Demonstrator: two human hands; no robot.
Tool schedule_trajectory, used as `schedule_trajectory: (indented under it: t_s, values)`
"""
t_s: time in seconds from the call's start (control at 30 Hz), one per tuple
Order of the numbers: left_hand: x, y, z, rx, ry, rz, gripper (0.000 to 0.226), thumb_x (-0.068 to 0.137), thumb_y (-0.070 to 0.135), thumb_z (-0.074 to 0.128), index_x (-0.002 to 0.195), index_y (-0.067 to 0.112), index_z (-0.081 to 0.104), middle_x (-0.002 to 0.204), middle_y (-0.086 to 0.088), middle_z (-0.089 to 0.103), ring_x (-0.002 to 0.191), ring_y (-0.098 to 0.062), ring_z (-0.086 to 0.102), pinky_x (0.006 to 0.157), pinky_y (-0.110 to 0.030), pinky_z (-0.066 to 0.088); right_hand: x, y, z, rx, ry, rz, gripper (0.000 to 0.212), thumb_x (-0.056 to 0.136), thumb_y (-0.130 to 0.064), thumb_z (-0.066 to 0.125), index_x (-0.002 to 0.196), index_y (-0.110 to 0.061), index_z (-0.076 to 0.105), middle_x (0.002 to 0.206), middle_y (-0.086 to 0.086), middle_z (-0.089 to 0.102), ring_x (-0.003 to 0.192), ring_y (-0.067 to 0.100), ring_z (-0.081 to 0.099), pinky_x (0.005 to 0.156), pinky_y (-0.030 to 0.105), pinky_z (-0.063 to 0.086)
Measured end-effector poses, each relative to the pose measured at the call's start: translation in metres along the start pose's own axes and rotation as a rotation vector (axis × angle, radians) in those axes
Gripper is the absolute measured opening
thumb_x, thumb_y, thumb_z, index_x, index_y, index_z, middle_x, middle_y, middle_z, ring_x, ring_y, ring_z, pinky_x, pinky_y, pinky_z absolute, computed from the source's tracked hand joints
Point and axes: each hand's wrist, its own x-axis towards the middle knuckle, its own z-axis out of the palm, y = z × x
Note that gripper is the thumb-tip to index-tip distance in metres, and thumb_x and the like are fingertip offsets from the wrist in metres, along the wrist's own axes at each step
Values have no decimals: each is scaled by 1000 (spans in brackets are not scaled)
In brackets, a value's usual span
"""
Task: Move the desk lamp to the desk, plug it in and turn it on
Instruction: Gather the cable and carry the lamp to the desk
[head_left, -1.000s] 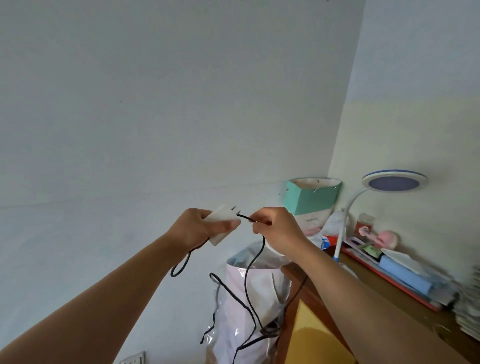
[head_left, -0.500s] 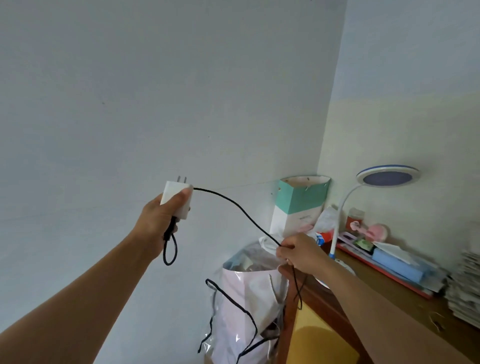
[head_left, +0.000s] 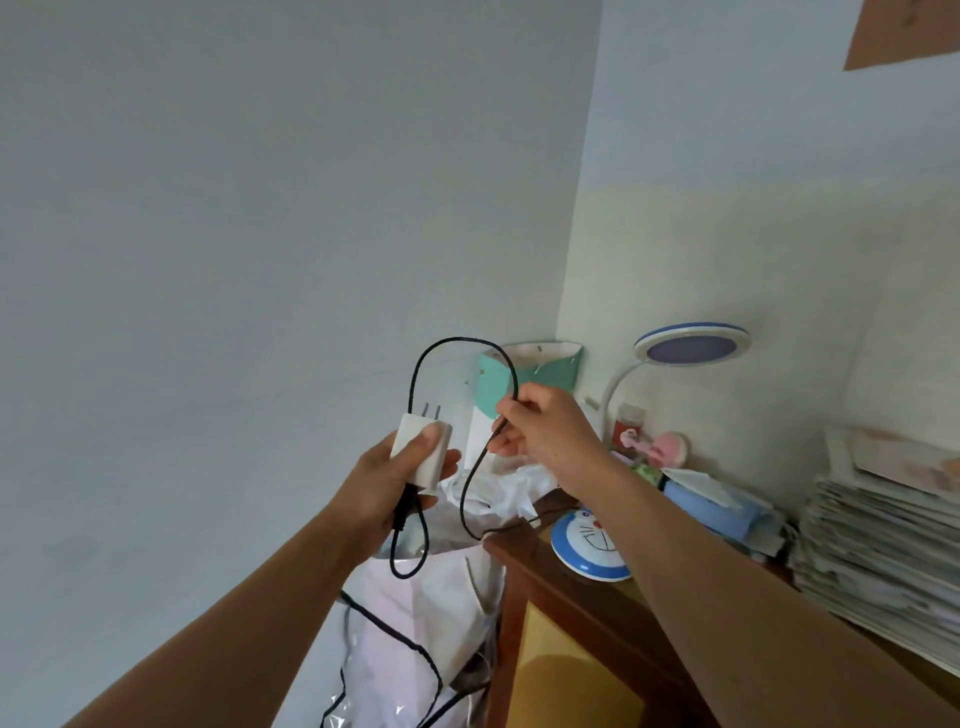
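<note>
Raised since before, right hand (head_left: 545, 431) pinches cord (head_left: 465, 343) — adapter (head_left: 421, 449) in left hand's (head_left: 387, 486) grip.

From my screen I see two bare forearms coming up from the lower edge; no sleeve shows on either, and both are uncovered as far down as the frame reaches; the left hand (head_left: 400, 480) wears no ring, watch or glove that I can make out; the right hand (head_left: 545, 431) is equally plain; fingernails look short and unpainted.
</note>
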Motion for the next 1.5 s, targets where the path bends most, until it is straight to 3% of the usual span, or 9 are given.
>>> schedule_trajectory:
  t_s: [0.13, 0.27, 0.43, 0.53, 0.8, 1.0, 1.17, 1.37, 1.5]
  values:
    - [25, -7, 21, -89, -62, 3, 53, 66, 54, 64, 109, 22, 59, 108, -8, 74, 102, -16, 69, 86, -33, 51, 17, -4, -15, 144, -24, -8, 17, 92, -2, 47, 76, -5, 55, 67, 11, 58, 41, 9, 62, 45, 17, 51]
    - [43, -10, 38, -38, -80, 28, 54, 70, 57, 59, 112, 23, 59, 102, -5, 75, 98, -12, 70, 72, -21, 51, 37, 1, -28, 220, -37, -13, 21, 92, -1, 46, 73, -6, 55, 67, 10, 58, 42, 10, 61, 48, 18, 53]
    - [66, -7, 48, 18, 14, 70, 32, 83, 48, 56, 99, 21, 61, 71, -4, 70, 70, -17, 69, 75, -30, 46, 63, 11, -41, 349, -55, -17, 13, 94, -3, 46, 90, 0, 58, 75, 13, 62, 54, 13, 68, 55, 18, 56]
    - [75, 1, 54, -78, 79, 67, 25, 88, 36, 56, 100, 15, 61, 68, -7, 65, 57, -14, 62, 61, -24, 54, 72, 23, -50, 361, -116, 28, 18, 94, -1, 41, 100, 1, 58, 86, 15, 64, 64, 15, 69, 57, 19, 56]
    - [94, 16, 62, 1, 243, 58, 35, 87, 41, 56, 107, 14, 64, 78, 2, 72, 64, -8, 61, 63, -21, 46, 72, 98, -69, -495, -487, 97, 50, 81, -15, 64, 129, -17, 50, 129, 5, 55, 109, 21, 57, 85, 27, 48]
    - [99, 18, 64, -47, 302, 90, 25, 86, 39, 57, 93, 17, 67, 72, 9, 74, 72, -8, 55, 59, -22, 36, 75, 148, -55, -770, -621, -13, 71, 79, -21, 66, 142, -19, 32, 144, 10, 41, 129, 26, 43, 103, 31, 37]
    - [100, 19, 50, -16, 369, 73, 19, 82, 35, 62, 86, 16, 64, 74, 1, 53, 61, -11, 43, 52, -19, 35, 88, 167, -64, -1021, -601, -42, 32, 90, -20, 49, 118, -5, 58, 123, 18, 59, 112, 33, 55, 93, 35, 43]
    - [120, 2, 46, 86, 305, 35, 45, 47, 38, 78, 79, 8, 69, 64, 1, 60, 60, -11, 51, 53, -19, 41, 117, 171, -89, -865, -360, 9, 25, 92, -14, 41, 94, -2, 64, 100, 18, 66, 83, 25, 55, 76, 32, 42]
    - [146, -19, 49, 173, 251, -22, 41, 49, 44, 80, 67, 11, 64, 56, 0, 51, 50, -11, 44, 48, -20, 32, 135, 171, -105, -743, -211, -24, 28, 92, -11, 38, 76, -11, 61, 82, 9, 62, 80, 24, 57, 75, 34, 44]
